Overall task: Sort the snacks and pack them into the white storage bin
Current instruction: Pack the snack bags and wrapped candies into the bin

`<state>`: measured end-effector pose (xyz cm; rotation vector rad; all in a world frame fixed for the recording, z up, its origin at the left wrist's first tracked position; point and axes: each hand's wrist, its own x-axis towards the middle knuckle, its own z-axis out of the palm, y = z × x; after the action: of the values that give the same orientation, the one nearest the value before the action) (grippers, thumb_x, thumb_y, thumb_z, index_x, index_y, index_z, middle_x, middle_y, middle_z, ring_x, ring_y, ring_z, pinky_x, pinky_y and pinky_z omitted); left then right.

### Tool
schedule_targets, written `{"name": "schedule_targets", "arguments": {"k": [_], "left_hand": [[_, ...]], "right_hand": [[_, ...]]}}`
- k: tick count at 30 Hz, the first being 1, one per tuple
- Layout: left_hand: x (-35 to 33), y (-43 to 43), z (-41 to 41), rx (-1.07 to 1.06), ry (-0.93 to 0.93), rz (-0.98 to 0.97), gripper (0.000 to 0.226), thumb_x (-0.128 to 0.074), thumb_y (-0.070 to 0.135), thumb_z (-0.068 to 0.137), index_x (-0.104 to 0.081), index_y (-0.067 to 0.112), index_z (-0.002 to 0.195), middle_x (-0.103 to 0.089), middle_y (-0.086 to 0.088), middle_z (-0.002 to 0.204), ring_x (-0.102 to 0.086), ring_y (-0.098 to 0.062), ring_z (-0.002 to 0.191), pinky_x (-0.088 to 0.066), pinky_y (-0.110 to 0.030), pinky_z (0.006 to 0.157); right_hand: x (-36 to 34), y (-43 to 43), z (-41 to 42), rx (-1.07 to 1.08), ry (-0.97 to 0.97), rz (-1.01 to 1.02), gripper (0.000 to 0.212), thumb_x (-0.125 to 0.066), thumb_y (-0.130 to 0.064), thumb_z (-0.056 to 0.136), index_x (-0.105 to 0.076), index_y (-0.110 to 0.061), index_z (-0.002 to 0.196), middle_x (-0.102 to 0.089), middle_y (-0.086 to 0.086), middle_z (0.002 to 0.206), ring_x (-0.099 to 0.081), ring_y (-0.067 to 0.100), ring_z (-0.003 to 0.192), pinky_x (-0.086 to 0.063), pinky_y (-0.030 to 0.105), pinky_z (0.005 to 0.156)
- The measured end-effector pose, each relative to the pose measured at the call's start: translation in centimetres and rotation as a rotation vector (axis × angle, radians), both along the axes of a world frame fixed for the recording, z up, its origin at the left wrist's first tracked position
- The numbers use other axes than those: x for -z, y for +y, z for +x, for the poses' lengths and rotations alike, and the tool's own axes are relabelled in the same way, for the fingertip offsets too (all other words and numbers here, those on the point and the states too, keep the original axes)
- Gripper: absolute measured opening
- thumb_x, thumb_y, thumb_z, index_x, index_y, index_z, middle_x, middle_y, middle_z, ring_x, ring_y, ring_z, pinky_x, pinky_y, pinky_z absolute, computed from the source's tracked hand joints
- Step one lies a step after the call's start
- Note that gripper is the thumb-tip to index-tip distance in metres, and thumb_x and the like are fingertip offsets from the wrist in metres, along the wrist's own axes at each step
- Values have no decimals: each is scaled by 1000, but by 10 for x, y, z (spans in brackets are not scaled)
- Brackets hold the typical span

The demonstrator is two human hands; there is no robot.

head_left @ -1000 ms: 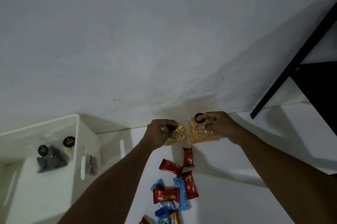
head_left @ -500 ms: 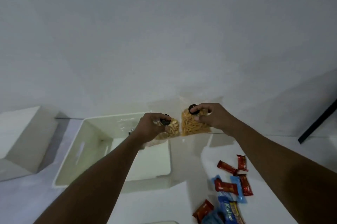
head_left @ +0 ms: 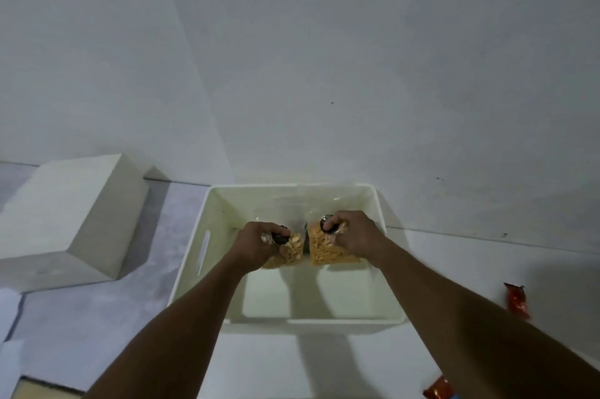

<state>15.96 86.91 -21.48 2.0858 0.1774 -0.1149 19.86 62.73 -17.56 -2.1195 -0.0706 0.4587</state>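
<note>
The white storage bin (head_left: 207,216) sits open in the middle of the white table. My left hand (head_left: 256,244) is shut on a clear bag of pale nuts (head_left: 293,249) with a black cap, held inside the bin near its back. Beside it my right hand (head_left: 352,234) grips a clear bag of orange snack sticks (head_left: 328,252), also capped in black, over the bin's back right. The two bags hang side by side, almost touching. Dark packets behind them at the bin's back wall are mostly hidden.
A second white box (head_left: 65,220) lies upside down to the left. One red snack wrapper (head_left: 516,299) lies on the table right of the bin and another (head_left: 438,389) at the bottom edge. The wall rises just behind the bin.
Both hands carried the two bags leftward from above the table, past the candy pile, to over and down into the bin. The view swung left, so the candies slid out of sight.
</note>
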Motion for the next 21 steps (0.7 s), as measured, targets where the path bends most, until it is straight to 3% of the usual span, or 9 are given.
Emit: {"name": "schedule_targets", "arguments": {"k": [5,8,10,13,15,17,21], "left_hand": [[48,-4,35,-13,87,8,65,-64,-15,71,-77,48,71,-78,13,90,-73,-15,91,-57,-26,72],[56,-11,45,13,105,42,50,-67,-9,75,-78,40,76,-75,17,87,-70,-7,88,-50,-10,71],[55,-14,46,27,80,83,37,-72,-2,75,-80,33,83,-73,18,91,-66,0,88,-46,-4,74],[49,-13,39,57,14,117,36,-76,14,66,-78,44,85,-70,3,113,-63,-9,108,-50,-25,98],[28,-14,28,14,43,139,34,-81,15,71,-77,42,91,-54,-3,134,-50,-15,127,-36,-21,108],[3,-18,18,-9,29,161,31,-80,11,78,-78,32,100,-48,1,137,-32,-20,143,-28,-20,108],[-51,-33,-3,-30,-54,203,25,-77,19,82,-77,31,104,-42,-9,150,-17,-24,151,-24,-37,120]], "right_hand": [[40,7,24,14,36,-122,31,-69,8,79,-71,-23,82,-68,-7,99,-63,13,95,-43,14,72],[52,7,35,17,39,-236,27,-64,2,85,-74,-17,100,-58,-9,102,-57,12,97,-43,16,74],[55,7,37,32,36,-239,27,-62,3,86,-73,-16,102,-64,-4,111,-58,14,98,-47,21,76],[45,6,30,46,53,-253,25,-62,-3,86,-71,-22,98,-65,-3,114,-62,17,100,-50,21,66],[32,2,24,41,65,-256,21,-64,-9,84,-67,-28,92,-64,-3,116,-63,21,102,-55,29,75],[10,-3,15,27,59,-260,17,-66,-13,84,-67,-23,98,-64,1,116,-63,22,102,-54,33,84],[-39,-22,-14,-1,4,-219,25,-66,-15,85,-67,-14,110,-59,-1,105,-58,16,91,-44,21,64]]}}
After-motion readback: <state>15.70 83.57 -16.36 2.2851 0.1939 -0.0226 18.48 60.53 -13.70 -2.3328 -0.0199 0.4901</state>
